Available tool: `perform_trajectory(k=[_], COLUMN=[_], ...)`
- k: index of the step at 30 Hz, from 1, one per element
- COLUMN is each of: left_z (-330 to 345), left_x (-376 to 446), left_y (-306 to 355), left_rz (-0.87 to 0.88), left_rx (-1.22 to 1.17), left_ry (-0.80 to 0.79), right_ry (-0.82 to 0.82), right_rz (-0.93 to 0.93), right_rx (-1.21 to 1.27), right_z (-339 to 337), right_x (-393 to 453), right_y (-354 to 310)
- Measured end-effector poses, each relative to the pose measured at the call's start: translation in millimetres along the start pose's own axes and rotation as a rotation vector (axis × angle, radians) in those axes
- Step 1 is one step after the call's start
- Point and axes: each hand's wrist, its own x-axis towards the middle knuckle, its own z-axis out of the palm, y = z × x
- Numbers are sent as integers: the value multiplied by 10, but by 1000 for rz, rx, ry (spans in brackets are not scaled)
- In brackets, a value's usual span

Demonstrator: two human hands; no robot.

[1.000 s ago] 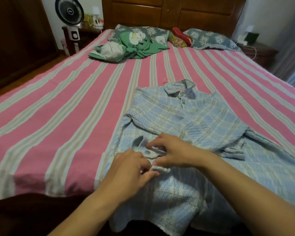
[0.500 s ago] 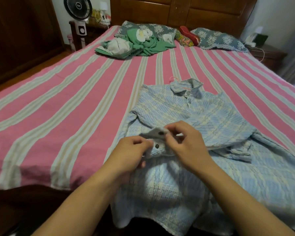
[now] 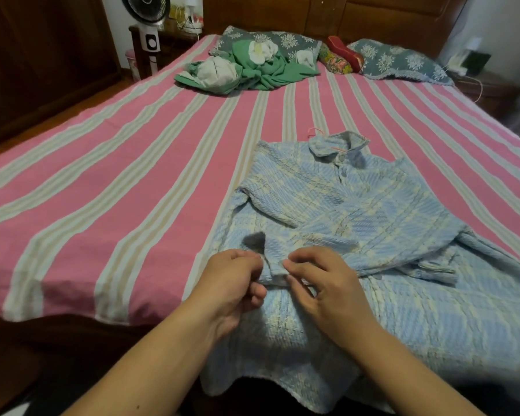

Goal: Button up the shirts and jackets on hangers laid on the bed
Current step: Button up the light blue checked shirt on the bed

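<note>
A light blue plaid shirt (image 3: pixel 373 211) lies front-up on the striped bed, its collar away from me, on a pink hanger (image 3: pixel 314 132) whose hook pokes out above the collar. Two buttons below the collar look closed. One sleeve is folded across the body, and its cuff (image 3: pixel 272 265) lies between my hands. My left hand (image 3: pixel 234 280) pinches the cuff's left edge with curled fingers. My right hand (image 3: pixel 321 283) pinches its right edge with thumb and forefinger. The cuff's button is hidden.
The pink and beige striped bed (image 3: pixel 132 190) fills the view, its near edge close to me. A green and white heap of clothes (image 3: pixel 246 70) lies by the pillows (image 3: pixel 400 61). A standing fan (image 3: pixel 146 13) is at the far left corner.
The cuff was lifted with its button showing half a second ago; it now lies lower and flatter between my hands, button out of sight. The camera has shifted slightly.
</note>
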Motion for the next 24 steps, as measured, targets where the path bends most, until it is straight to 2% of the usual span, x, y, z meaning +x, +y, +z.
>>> perform_trajectory(k=[2, 6, 8, 11, 14, 18, 24], left_z=[-4, 82, 127, 136, 139, 158, 172], left_x=[-29, -107, -97, -93, -102, -149, -178], left_y=[-14, -147, -207, -228, -278, -293, -310], left_rz=[38, 260, 311, 313, 380, 451, 437], left_rx=[112, 416, 417, 377, 506, 730, 721], left_ry=[-1, 51, 93, 93, 110, 174, 201], right_ry=[-26, -115, -128, -32, 25, 21, -19], right_rz=[-52, -67, -45, 113, 233, 237, 200], right_rx=[20, 76, 109, 293, 382, 394, 375], right_z=[-8, -83, -111, -157, -181, -183, -190], right_x=[-19, -100, -109, -75, -33, -14, -15], right_y=[-11, 21, 42, 64, 85, 82, 92])
